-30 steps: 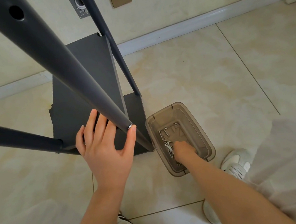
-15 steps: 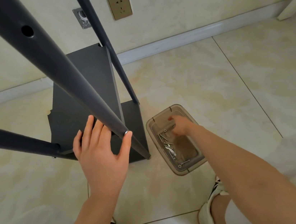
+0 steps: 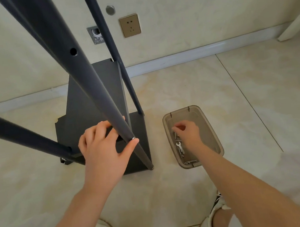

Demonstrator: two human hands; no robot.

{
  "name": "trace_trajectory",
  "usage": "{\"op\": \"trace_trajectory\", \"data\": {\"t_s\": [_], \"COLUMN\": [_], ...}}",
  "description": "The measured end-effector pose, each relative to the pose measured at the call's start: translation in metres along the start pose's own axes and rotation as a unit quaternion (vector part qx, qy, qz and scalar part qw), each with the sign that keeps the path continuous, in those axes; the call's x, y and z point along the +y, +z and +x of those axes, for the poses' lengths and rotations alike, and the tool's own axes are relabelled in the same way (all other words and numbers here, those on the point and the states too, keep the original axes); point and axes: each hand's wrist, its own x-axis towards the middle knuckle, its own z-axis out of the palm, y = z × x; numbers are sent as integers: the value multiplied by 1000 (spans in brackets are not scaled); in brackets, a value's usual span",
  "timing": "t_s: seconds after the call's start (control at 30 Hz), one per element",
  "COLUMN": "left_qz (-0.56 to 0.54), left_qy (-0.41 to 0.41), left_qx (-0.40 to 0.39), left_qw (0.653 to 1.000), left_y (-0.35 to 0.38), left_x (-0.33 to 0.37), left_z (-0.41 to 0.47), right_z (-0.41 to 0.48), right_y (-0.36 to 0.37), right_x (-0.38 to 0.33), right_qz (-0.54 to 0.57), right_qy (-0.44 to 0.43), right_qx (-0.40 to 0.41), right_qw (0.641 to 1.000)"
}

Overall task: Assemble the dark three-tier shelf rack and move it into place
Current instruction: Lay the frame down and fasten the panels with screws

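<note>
Curled round the near post [image 3: 92, 86] of the dark shelf rack [image 3: 96, 105], my left hand [image 3: 102, 152] grips it low down. The fingers [image 3: 92, 132] wrap over its far side and the thumb [image 3: 130, 146] presses just beside a small silver bolt head [image 3: 133, 138] set in the post. The rack stands on the pale tiled floor [image 3: 218, 89], left of centre and near the wall. Its slanted posts rise toward me from flat dark panels at the base.

To the right, apart from the rack, sits a translucent brown bin [image 3: 216, 140]. My right hand [image 3: 188, 133] reaches down into it, knuckles up, with the fingertips [image 3: 176, 128] bunched together in a narrow pinch at the bin's far left side. I cannot tell whether anything is caught between them. A small silver wrench [image 3: 179, 146] lies in the bin just left of my wrist, and a few screws [image 3: 191, 162] lie at its near end.

On the far wall are a brass-coloured socket [image 3: 130, 25] and a white skirting board [image 3: 194, 54]. My 2 striped shoes [image 3: 215, 211] show at the near edge.
</note>
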Motion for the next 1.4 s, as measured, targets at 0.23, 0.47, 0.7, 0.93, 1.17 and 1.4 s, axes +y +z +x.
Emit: {"op": "trace_trajectory", "data": {"t_s": [0.23,0.47,0.7,0.93,1.17,1.4], "left_qz": [-12,-25,-42,-74,-145,-287], "left_qy": [-21,-13,-10,-32,-137,-229], "left_qx": [-25,2,-1,6,22,67], "left_qw": [999,1000,999,997,980,928], "left_y": [-3,1,-3,-12,-31,-38], "left_x": [5,5,0,-19,-59,-94], "left_z": [1,0,-1,4,9,-14], "right_z": [-65,-90,-92,-92,-98,-107], "right_y": [38,53,53,64,84,106], "right_x": [-83,-101,-105,-126,-163,-180], "right_qz": [201,206,163,111,54,21], "right_qy": [-34,-27,-40,-54,-92,-132], "right_qx": [-62,-166,-169,-148,-151,-200], "right_qw": [977,964,971,981,983,971]}}
